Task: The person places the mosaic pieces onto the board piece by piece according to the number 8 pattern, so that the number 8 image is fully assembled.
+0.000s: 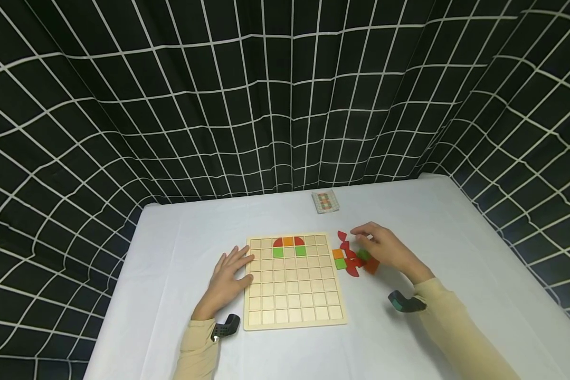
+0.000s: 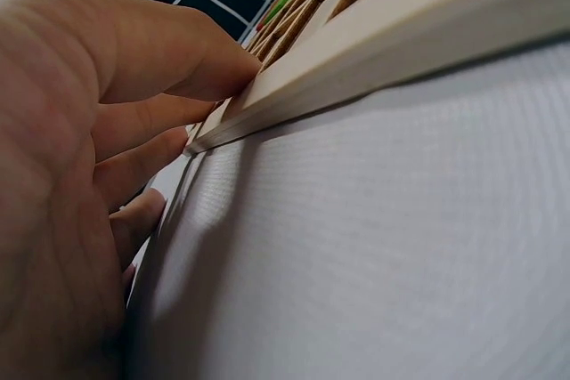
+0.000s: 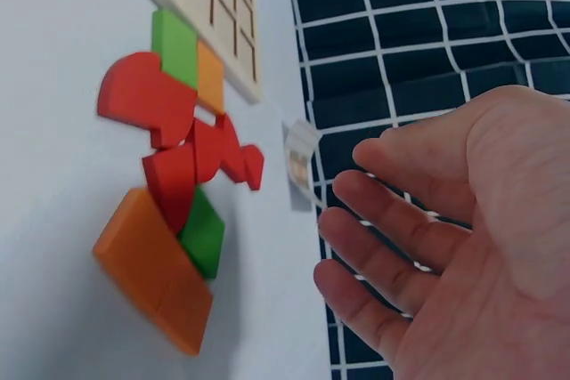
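Note:
A wooden grid board [image 1: 292, 287] lies flat on the table. In its top row an orange square [image 1: 288, 241] sits between two red quarter-round pieces [image 1: 278, 243], with green squares [image 1: 301, 250] below the red ones. My left hand [image 1: 225, 285] rests at the board's left edge, thumb and fingertips touching the rim. My right hand [image 1: 385, 247] hovers beside the loose pieces, fingers loosely bent, holding nothing. Red pieces [image 3: 147, 91] lie there in a cluster, along with green pieces [image 3: 205, 233] and orange pieces [image 3: 151, 264].
A small patterned card or booklet [image 1: 325, 201] lies behind the board near the table's far edge. White cloth covers the table [image 1: 185, 232]. A black curtain with a white grid [image 1: 266, 95] hangs behind and along both sides.

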Available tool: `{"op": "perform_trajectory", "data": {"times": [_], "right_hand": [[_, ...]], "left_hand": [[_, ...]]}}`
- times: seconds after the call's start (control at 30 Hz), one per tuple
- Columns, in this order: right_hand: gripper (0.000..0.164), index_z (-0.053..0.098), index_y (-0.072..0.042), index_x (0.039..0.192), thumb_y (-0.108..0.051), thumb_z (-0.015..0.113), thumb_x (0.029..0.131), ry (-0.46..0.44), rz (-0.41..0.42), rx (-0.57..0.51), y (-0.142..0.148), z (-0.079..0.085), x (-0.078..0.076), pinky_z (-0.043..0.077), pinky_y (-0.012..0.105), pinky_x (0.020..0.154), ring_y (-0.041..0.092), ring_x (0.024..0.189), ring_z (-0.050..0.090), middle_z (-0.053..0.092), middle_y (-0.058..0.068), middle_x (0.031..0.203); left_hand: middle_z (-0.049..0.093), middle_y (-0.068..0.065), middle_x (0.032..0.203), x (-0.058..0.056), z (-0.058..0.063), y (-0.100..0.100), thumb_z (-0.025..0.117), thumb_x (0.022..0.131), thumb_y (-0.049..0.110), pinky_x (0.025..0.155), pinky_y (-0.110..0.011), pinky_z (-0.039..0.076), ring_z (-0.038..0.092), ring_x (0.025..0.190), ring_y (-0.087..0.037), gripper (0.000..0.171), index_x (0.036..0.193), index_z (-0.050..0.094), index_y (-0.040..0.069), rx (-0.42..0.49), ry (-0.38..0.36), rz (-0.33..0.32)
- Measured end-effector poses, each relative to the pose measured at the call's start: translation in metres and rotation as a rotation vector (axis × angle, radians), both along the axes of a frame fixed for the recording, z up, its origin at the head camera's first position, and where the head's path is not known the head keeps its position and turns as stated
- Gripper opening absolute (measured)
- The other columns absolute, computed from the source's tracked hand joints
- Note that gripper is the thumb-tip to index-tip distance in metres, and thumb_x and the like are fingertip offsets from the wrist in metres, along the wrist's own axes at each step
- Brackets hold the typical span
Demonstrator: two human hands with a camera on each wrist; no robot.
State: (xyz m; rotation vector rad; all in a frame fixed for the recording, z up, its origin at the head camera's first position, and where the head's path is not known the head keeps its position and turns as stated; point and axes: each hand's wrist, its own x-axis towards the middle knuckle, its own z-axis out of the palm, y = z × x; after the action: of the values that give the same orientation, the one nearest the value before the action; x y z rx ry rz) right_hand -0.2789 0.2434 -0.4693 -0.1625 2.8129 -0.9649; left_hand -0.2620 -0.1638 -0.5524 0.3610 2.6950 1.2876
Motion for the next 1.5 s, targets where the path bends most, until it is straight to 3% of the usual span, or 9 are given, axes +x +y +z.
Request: {"op": "perform_trajectory", "data": {"times": [0.2, 0.37, 0.67, 0.87, 1.1, 1.23, 1.5], "right_hand": [[0.032, 0.065, -0.004, 0.13, -0.016, 0.057, 0.102, 0.016, -0.003, 0.023, 0.007, -0.005, 0.001, 0.06, 0.051, 0.094, 0.034, 0.109, 0.061, 0.063, 0.019, 0.13], [0.034, 0.062, -0.005, 0.133, -0.018, 0.054, 0.103, -0.037, -0.019, 0.022, 0.007, -0.013, 0.001, 0.058, 0.054, 0.098, 0.035, 0.114, 0.059, 0.06, 0.02, 0.135], [0.04, 0.058, -0.005, 0.137, -0.025, 0.056, 0.103, -0.08, -0.027, 0.027, -0.004, -0.027, -0.01, 0.054, 0.058, 0.104, 0.036, 0.119, 0.058, 0.061, 0.02, 0.135], [0.043, 0.06, -0.004, 0.135, -0.031, 0.059, 0.101, -0.066, -0.055, 0.095, -0.014, -0.029, -0.024, 0.055, 0.056, 0.102, 0.032, 0.112, 0.06, 0.065, 0.018, 0.129], [0.041, 0.067, -0.005, 0.123, -0.038, 0.063, 0.098, -0.083, -0.082, 0.163, -0.026, -0.027, -0.038, 0.059, 0.043, 0.083, 0.026, 0.093, 0.06, 0.067, 0.013, 0.107], [0.046, 0.065, -0.006, 0.123, -0.041, 0.067, 0.094, -0.105, -0.097, 0.19, -0.03, -0.028, -0.042, 0.059, 0.044, 0.085, 0.027, 0.096, 0.061, 0.067, 0.014, 0.112], [0.04, 0.064, -0.006, 0.122, -0.032, 0.072, 0.093, -0.121, -0.104, 0.219, -0.033, -0.031, -0.048, 0.06, 0.047, 0.088, 0.028, 0.097, 0.063, 0.069, 0.017, 0.117]], "left_hand": [[0.037, -0.001, 0.165, 0.0, 0.0, 0.0, 0.069, 0.09, 0.017, 0.132, -0.047, -0.005, 0.017, 0.159, -0.027, 0.054, 0.143, 0.058, 0.01, -0.002, 0.0, 0.0], [0.037, -0.001, 0.165, 0.0, 0.0, 0.0, 0.069, 0.09, 0.017, 0.132, -0.047, -0.005, 0.017, 0.159, -0.027, 0.054, 0.142, 0.058, 0.01, 0.002, -0.002, -0.001], [0.038, -0.002, 0.164, 0.0, -0.001, 0.001, 0.069, 0.089, 0.016, 0.132, -0.047, -0.004, 0.018, 0.159, -0.027, 0.054, 0.142, 0.058, 0.009, 0.005, -0.004, 0.007], [0.038, -0.001, 0.164, 0.0, -0.001, 0.001, 0.069, 0.089, 0.016, 0.132, -0.046, -0.004, 0.018, 0.159, -0.026, 0.054, 0.142, 0.058, 0.009, 0.006, -0.005, 0.01], [0.038, -0.001, 0.164, 0.0, 0.0, 0.0, 0.069, 0.089, 0.016, 0.132, -0.046, -0.004, 0.018, 0.159, -0.026, 0.054, 0.142, 0.058, 0.01, 0.003, -0.003, 0.007], [0.038, -0.001, 0.164, 0.0, 0.001, 0.001, 0.069, 0.089, 0.016, 0.132, -0.046, -0.004, 0.018, 0.159, -0.026, 0.054, 0.142, 0.058, 0.01, 0.003, -0.005, 0.007], [0.038, -0.002, 0.164, 0.0, 0.002, 0.001, 0.069, 0.09, 0.016, 0.132, -0.045, -0.004, 0.018, 0.159, -0.026, 0.053, 0.142, 0.059, 0.01, 0.005, -0.002, 0.007]]}}
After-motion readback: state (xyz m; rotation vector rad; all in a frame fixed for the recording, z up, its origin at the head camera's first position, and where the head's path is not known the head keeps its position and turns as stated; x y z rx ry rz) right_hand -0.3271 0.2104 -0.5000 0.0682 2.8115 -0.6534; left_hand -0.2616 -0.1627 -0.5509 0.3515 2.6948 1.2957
